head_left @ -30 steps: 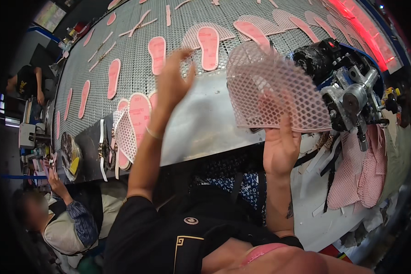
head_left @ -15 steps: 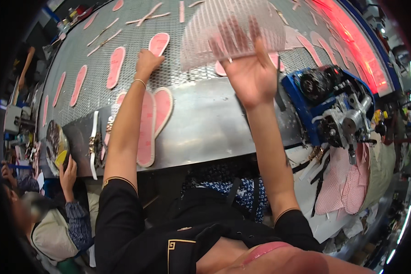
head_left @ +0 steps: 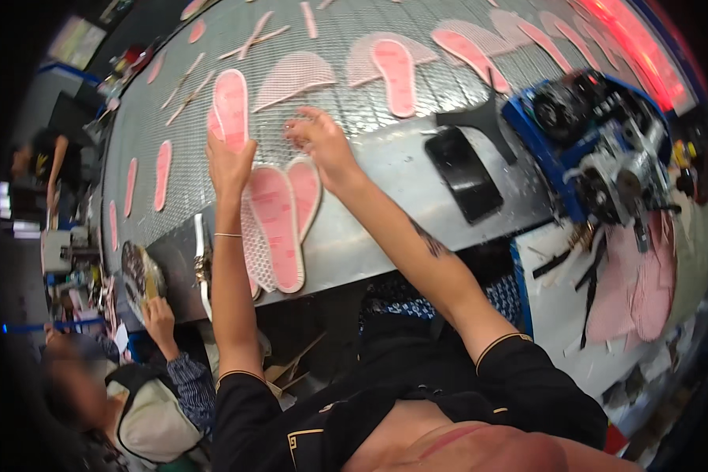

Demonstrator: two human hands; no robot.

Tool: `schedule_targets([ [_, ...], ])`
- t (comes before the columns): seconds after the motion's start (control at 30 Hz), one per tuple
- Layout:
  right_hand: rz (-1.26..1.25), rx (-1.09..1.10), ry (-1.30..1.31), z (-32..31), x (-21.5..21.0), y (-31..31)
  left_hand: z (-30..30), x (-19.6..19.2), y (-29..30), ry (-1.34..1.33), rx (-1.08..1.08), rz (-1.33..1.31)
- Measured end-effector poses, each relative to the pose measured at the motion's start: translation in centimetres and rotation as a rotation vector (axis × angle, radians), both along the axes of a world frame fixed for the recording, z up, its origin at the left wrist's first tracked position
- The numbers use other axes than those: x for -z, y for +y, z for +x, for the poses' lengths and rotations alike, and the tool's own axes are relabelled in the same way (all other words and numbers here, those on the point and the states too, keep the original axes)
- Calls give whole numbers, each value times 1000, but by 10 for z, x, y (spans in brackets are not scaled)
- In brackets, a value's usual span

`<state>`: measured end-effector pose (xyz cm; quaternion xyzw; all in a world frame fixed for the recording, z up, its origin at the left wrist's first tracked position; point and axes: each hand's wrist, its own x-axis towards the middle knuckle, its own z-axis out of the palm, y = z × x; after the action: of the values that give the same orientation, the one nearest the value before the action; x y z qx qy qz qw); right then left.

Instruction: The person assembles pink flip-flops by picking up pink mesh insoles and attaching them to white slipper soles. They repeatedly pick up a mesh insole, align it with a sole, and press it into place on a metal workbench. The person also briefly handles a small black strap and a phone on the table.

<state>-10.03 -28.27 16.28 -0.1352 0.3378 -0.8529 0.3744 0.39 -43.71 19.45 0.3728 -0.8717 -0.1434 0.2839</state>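
1. The pink insole [head_left: 230, 108] lies flat on the metal mesh belt [head_left: 354, 118], near its front edge, and your left hand [head_left: 228, 161] touches its lower end.
2. Your left hand is open, fingers spread and pointing up the belt, with the fingertips on the insole and nothing gripped.
3. Your right hand [head_left: 321, 141] sits just to the right, at the belt's front edge. Its fingers are loosely curled and hold nothing that you can make out.
4. Just below both hands, a stack of pink insoles [head_left: 279, 224] rests on the smooth metal table [head_left: 385, 212], with white mesh sheets [head_left: 253, 244] under it.
5. Farther up the belt lie more pink insoles and pale mesh-backed pieces, such as the one [head_left: 393, 63] above your right hand.
6. A black rectangular pad [head_left: 464, 173] lies on the table to the right of your right forearm.
7. A blue machine [head_left: 598, 134] stands beyond the pad, at the right end of the table.
8. At the lower left, another person's hand [head_left: 159, 315] reaches up toward the table's left end.
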Motion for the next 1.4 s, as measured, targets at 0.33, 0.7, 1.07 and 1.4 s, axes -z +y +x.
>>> schedule_targets([
  [0.33, 408, -132, 539, 40, -78, 391, -74, 55, -74, -528, 317, -255],
  [0.7, 2139, 1012, 836, 53, 13, 621, -90, -62, 246, 173, 1020, 197],
  [1.07, 2079, 1556, 948, 65, -29, 616, -71, -39, 368, 170, 1301, 492],
  [1.4, 1148, 553, 1467, 98, -125, 518, -69, -37, 430, -228, 1679, 1517],
])
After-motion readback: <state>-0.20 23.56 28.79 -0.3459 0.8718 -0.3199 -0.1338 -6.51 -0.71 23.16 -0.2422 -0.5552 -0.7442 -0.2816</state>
